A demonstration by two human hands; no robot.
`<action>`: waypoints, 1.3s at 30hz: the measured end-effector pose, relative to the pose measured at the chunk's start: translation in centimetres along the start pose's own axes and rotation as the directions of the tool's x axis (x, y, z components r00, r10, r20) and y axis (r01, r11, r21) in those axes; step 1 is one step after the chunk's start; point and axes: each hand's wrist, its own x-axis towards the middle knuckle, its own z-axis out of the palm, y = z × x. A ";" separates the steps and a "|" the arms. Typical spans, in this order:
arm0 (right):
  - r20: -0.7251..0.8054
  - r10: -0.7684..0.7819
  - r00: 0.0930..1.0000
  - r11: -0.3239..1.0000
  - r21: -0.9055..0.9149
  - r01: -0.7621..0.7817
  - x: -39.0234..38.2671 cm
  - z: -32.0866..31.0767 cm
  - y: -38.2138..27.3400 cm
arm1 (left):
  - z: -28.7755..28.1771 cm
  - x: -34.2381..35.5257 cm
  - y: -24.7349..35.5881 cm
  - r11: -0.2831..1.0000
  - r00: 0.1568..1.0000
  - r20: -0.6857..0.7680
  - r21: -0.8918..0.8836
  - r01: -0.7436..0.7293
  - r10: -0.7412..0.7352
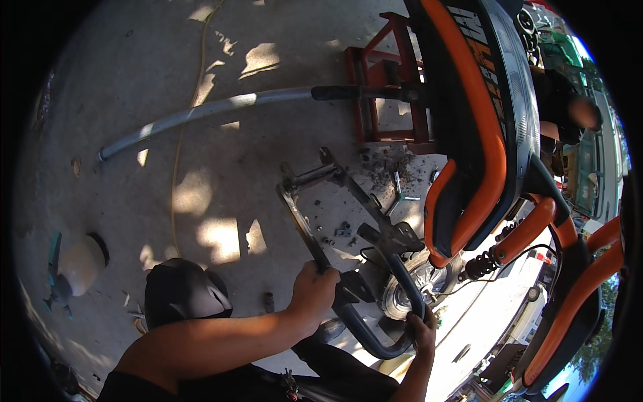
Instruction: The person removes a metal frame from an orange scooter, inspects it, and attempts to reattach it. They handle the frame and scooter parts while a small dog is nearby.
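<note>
My left hand [314,298] is closed around a dark tubular metal frame [372,344] with brackets and a rusty, worn upper section. My right hand [422,329] grips the curved tube on the same frame's right side, lower down. Beside the frame is an orange and black vehicle body [475,147], with a coil shock absorber [481,266] and black cable. A silver hub wheel [398,288] shows partly behind the frame. Several small parts [343,230] and a green-handled T-wrench [406,197] lie on the concrete.
A red metal stand [362,60] is at the back, with a long silver pipe [207,110] reaching leftward from the vehicle. A yellow hose [175,187] crosses the floor. A white container [79,264] sits at left. Another person [559,100] is behind the vehicle; cars [589,174] stand beyond.
</note>
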 end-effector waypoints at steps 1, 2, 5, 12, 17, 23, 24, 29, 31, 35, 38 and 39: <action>0.011 0.005 1.000 1.000 -0.020 -0.005 0.2 0.0 0.2 | 0.0 -0.1 0.2 1.000 1.000 -0.011 0.015 -0.006 0.006; 0.021 0.011 1.000 0.999 -0.040 -0.011 0.3 0.1 0.5 | 0.0 -0.2 0.4 1.000 1.000 -0.012 0.024 0.015 -0.014; 0.029 0.016 0.999 0.995 -0.099 -0.013 0.9 0.2 1.4 | -0.4 -0.2 0.7 0.997 0.998 -0.017 0.048 0.057 -0.056; -0.009 -0.067 0.998 0.983 -0.174 0.064 0.2 0.4 0.2 | -1.1 -0.6 0.7 0.995 0.996 -0.017 0.046 0.089 -0.088; -0.037 -0.034 0.999 0.983 -0.180 0.027 -0.9 0.2 -1.2 | -1.1 -1.7 2.3 0.988 0.989 -0.020 0.030 0.150 -0.150; -0.070 -0.085 0.994 0.982 -0.177 0.071 -2.2 1.2 -3.6 | -1.6 -1.6 2.2 0.995 0.996 0.003 0.035 0.094 -0.095; -0.078 -0.085 0.993 0.984 -0.165 0.072 -2.4 1.3 -3.9 | -1.6 -1.6 2.2 0.995 0.996 0.005 0.029 0.091 -0.091; -0.093 -0.114 0.989 0.981 -0.167 0.097 -2.6 1.2 -3.4 | -1.7 -1.8 1.9 0.999 0.999 0.009 -0.003 0.042 -0.042; -0.090 -0.126 0.988 0.978 -0.176 0.109 -2.5 1.0 -3.2 | -1.7 -1.9 1.9 0.999 0.999 0.017 -0.018 0.039 -0.039; -0.103 -0.109 0.989 0.981 -0.172 0.090 -2.7 0.9 -2.8 | -1.7 -2.3 2.1 0.999 0.999 0.016 -0.028 0.040 -0.040; -0.108 -0.104 0.989 0.982 -0.167 0.086 -3.2 1.0 -3.2 | -1.8 -2.4 2.0 0.997 0.998 0.025 -0.039 0.064 -0.063; -0.107 -0.109 0.988 0.982 -0.167 0.091 -3.4 1.1 -3.3 | -1.8 -2.5 2.1 0.997 0.997 0.024 -0.037 0.073 -0.072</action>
